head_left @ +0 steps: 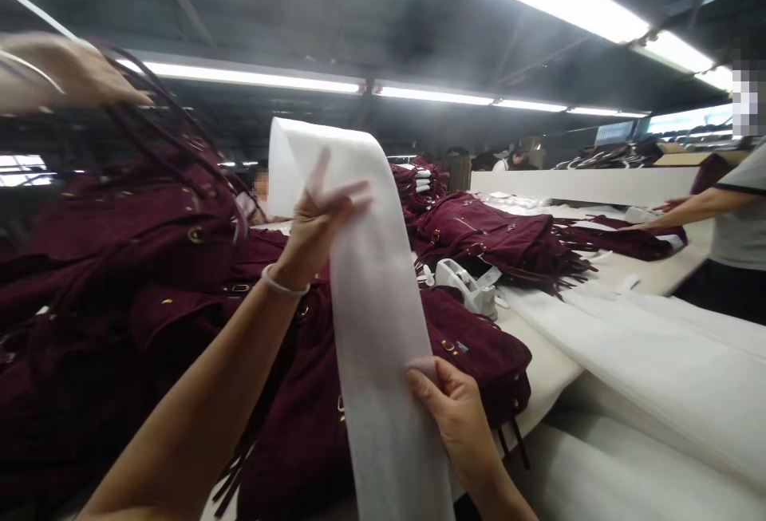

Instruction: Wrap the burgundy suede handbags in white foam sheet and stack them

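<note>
A long white strip of thin sheet material stands up in front of me, its top curling over to the left. My left hand, wearing a pale band at the wrist, is at the strip's upper part with fingers spread and slightly blurred. Lower down, my right hand pinches the strip's right edge between thumb and fingers. Behind the strip lies a maroon fabric bag with brass-coloured buckles and fringe. The strip hides part of this bag.
Maroon bags pile up at left, where another person's hand holds straps. A white tape dispenser and more maroon bags sit on the table. White sheets lie at right, near a co-worker handling a maroon piece.
</note>
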